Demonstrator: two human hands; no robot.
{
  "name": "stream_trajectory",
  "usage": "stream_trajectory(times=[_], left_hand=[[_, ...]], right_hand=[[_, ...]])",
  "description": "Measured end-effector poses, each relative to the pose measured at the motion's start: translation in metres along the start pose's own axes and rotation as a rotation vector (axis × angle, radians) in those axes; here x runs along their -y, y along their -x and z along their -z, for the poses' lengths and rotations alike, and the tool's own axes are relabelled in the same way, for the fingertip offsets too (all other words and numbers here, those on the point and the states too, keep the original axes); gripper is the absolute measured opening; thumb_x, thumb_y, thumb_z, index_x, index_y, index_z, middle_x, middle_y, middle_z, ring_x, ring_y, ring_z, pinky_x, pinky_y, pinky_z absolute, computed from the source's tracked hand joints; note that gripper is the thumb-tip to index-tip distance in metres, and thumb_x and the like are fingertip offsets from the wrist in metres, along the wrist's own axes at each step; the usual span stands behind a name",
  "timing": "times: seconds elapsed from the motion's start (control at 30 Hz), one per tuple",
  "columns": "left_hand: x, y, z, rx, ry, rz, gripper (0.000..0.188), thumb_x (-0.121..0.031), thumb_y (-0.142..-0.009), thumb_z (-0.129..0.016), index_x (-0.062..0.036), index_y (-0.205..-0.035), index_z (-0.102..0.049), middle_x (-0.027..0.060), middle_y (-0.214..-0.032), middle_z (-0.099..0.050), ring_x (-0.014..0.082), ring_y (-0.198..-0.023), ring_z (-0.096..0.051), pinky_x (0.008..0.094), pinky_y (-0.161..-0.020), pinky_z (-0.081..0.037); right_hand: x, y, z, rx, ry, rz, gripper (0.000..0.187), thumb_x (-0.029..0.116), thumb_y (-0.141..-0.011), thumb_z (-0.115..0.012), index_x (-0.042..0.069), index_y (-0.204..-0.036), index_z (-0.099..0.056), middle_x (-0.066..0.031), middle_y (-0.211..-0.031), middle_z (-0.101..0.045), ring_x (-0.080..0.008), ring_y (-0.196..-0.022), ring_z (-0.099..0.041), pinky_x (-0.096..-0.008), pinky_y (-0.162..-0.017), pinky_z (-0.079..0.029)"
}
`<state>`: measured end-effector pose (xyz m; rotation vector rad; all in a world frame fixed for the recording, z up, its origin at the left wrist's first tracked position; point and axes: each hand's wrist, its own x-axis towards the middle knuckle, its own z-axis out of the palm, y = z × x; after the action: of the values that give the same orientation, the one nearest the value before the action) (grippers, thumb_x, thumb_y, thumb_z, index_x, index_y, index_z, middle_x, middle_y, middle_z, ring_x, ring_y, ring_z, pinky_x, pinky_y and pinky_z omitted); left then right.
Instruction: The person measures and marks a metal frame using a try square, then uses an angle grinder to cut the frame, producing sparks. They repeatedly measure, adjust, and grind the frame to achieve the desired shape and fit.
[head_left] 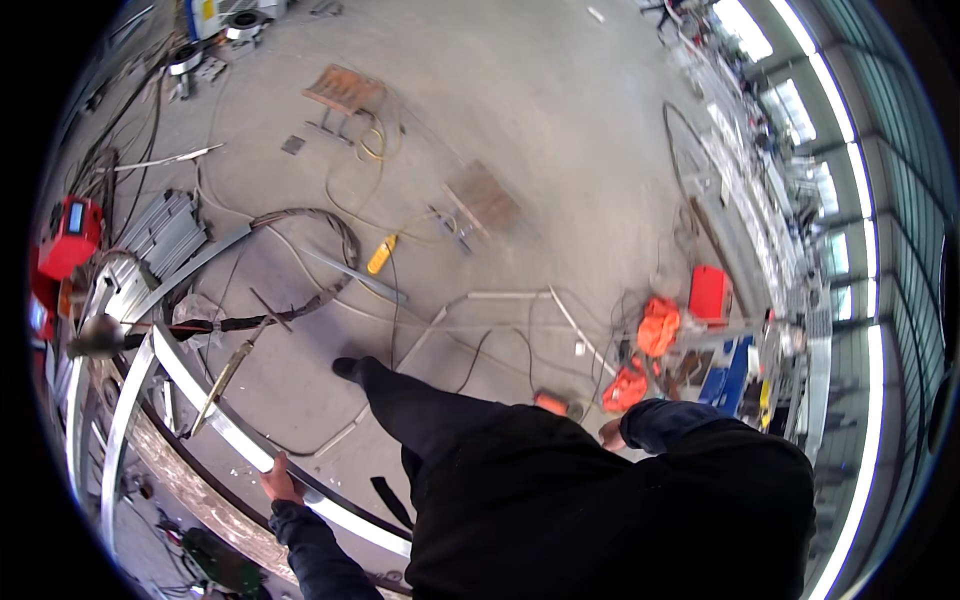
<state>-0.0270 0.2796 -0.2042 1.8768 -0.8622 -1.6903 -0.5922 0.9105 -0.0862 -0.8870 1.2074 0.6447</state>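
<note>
My left hand [281, 483] rests on a long silvery metal bar [215, 412], its fingers curled over the edge. The bar runs from the upper left down toward my body, and its near end passes out of sight behind my dark clothing. A welding torch or similar tool with a brownish handle [228, 380] lies slanted beside the bar, near a dark wrapped cable [240, 324]. At my right side, my right hand [612, 435] hangs low by my dark sleeve. Its fingers are too small and partly hidden to read, and I see no object in it.
Hoses and cables loop over the grey floor. A red machine [70, 237] stands at the left by stacked metal profiles [175, 235]. A yellow grinder-like tool [381, 254] lies ahead, near two brown-topped stands [482, 197]. Orange cloths [658, 326] and a red box [710, 295] are at the right.
</note>
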Motion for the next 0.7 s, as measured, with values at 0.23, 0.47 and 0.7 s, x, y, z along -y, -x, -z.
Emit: stream_trajectory(times=[0.23,0.47,0.7], left_hand=[[-0.016,0.007,-0.004,0.15,0.084,0.311,0.041,-0.032,-0.1,-0.073,0.0007,-0.123,-0.066,0.0122,-0.103,-0.071,0.03,-0.086,-0.072,0.0493,-0.07,-0.062],[-0.016,0.033,-0.015,0.076,-0.045,0.387,0.059,-0.048,-0.098,-0.073,-0.0041,-0.136,-0.064,0.0095,-0.124,-0.072,0.0297,-0.106,-0.072,0.0472,-0.086,-0.062],[-0.039,0.052,-0.021,0.131,-0.239,0.35,0.07,-0.067,-0.094,-0.069,-0.0098,-0.135,-0.067,0.0059,-0.124,-0.075,0.0252,-0.106,-0.072,0.0436,-0.09,-0.059]], right_hand=[[0.022,-0.04,-0.122,-0.326,-0.845,-0.118,0.048,0.042,-0.095,-0.068,-0.001,-0.116,-0.075,-0.0208,-0.108,-0.076,-0.0328,-0.102,-0.073,-0.0472,-0.092,-0.055],[0.057,-0.096,-0.251,-0.459,-1.358,-0.102,0.052,0.046,-0.09,-0.075,0.001,-0.116,-0.076,-0.0177,-0.099,-0.078,-0.0286,-0.097,-0.074,-0.0452,-0.091,-0.055],[0.073,-0.102,-0.345,-0.577,-1.103,-0.016,0.052,0.052,-0.088,-0.076,0.006,-0.112,-0.079,-0.0204,-0.103,-0.079,-0.0361,-0.095,-0.075,-0.0506,-0.084,-0.057]])
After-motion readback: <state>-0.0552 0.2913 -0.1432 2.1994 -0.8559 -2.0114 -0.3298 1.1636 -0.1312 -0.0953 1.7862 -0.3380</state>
